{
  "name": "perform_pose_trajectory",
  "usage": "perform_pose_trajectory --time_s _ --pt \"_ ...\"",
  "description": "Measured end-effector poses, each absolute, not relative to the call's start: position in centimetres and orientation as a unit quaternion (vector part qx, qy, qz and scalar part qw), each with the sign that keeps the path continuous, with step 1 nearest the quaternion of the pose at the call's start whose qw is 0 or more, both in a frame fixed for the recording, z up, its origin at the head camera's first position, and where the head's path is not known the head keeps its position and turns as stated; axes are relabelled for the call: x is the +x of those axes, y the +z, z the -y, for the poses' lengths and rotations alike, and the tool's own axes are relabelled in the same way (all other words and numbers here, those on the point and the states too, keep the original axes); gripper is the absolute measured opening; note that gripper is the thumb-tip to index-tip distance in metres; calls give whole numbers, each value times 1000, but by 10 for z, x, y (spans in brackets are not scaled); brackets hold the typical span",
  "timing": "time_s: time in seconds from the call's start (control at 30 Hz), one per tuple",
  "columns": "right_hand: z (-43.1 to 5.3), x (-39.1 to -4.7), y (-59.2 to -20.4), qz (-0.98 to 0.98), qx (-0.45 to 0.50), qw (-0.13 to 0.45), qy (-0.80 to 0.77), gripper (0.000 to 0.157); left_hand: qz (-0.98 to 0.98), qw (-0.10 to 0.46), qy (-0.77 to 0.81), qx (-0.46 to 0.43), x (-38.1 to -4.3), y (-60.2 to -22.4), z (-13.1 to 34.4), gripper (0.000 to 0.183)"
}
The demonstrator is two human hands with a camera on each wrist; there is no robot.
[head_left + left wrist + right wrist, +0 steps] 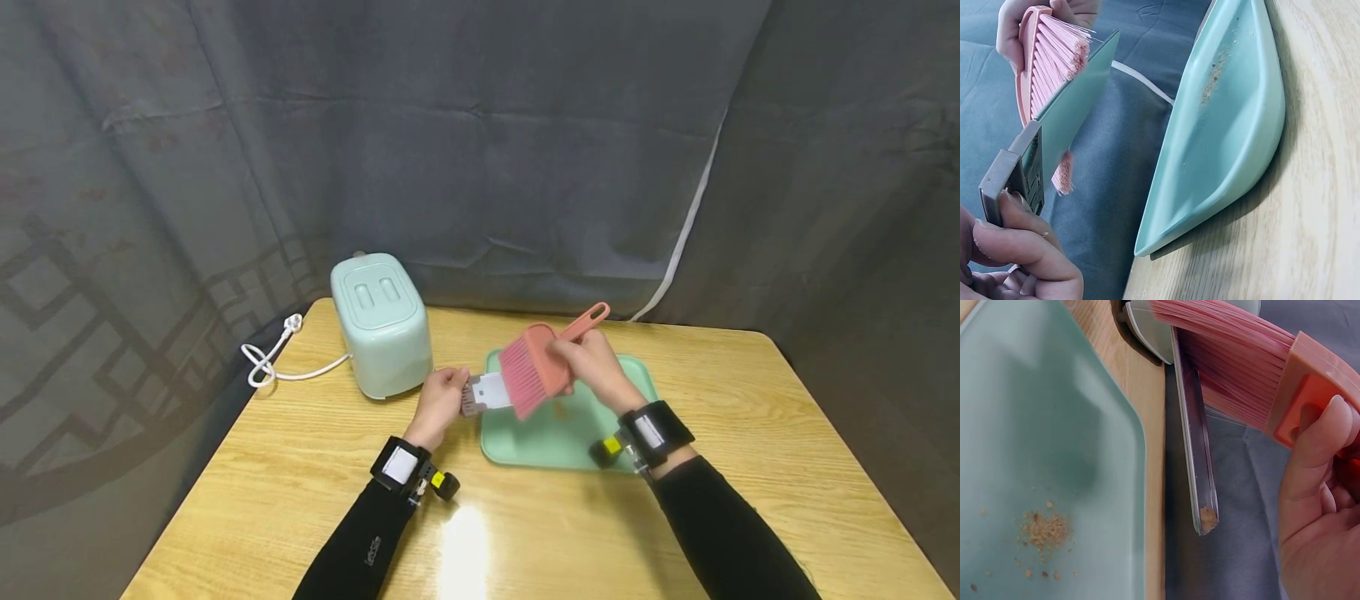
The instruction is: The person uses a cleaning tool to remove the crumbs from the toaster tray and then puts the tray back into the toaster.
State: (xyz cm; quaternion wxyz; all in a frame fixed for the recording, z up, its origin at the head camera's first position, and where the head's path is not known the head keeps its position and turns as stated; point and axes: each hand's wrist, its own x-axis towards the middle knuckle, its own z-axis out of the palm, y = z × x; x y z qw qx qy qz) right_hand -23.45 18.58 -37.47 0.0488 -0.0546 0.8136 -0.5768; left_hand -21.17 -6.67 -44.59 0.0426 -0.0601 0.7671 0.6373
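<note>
My left hand (437,406) pinches the grey end of a flat, thin toaster crumb tray (489,392), held up over the left edge of a mint-green tray (536,446). In my right hand (598,375) is a pink cleaning brush (553,360), gripped at its body with the handle pointing up and right. Its bristles (1235,362) lie against the crumb tray. A tan crumb (1209,519) sits at a corner of the crumb tray in the right wrist view. On the green tray below lies a small pile of crumbs (1046,531) with loose bits around it.
A mint toaster (382,325) with its lid on stands at the back left of the wooden table (300,500). Its white cord and plug (264,364) lie to the left, near the table's edge. A grey curtain (480,167) hangs behind.
</note>
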Motion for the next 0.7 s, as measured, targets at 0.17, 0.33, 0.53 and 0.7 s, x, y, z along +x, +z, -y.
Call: perform_pose_trajectory --time_s 0.17,0.33,0.53,0.7 --pt "-188 -237 -374 -812 -59 45 -579 22 -765 45 640 -61 -212 -445 67 34" --pt "-190 -236 -378 -811 -58 40 -581 22 -766 44 639 -60 -212 -445 67 35" --pt "-192 -234 -380 -809 -58 39 -583 23 -767 47 637 -59 -211 -445 68 35" --pt "-193 -235 -381 -807 -58 41 -587 24 -768 48 636 -58 -211 -444 69 35"
